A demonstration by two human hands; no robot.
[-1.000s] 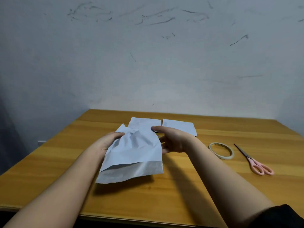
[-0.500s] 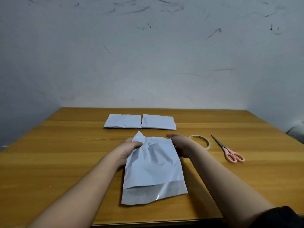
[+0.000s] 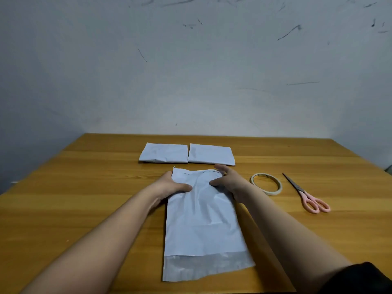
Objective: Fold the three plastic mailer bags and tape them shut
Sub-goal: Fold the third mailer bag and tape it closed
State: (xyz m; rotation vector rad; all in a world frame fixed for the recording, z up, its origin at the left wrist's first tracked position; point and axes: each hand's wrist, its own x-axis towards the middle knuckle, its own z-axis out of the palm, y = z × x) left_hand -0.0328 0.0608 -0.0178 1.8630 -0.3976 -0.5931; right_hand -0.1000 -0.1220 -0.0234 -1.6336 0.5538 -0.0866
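Observation:
An unfolded white mailer bag lies flat and lengthwise on the wooden table, its glossy flap end toward me. My left hand holds the bag's far left corner with the thumb on top. At the far right corner my right hand holds it the same way, its forefinger stretched along the far edge. The fingers under the bag are hidden. Two folded mailer bags, one on the left and one on the right, lie side by side just beyond.
A roll of tape lies flat to the right of my right hand. Pink-handled scissors lie further right, blades pointing away. A scuffed white wall stands behind the table's far edge.
The bag was held up off the table a second ago; both hands have lowered it and spread it flat, and its far end is smoother. The view has shifted left.

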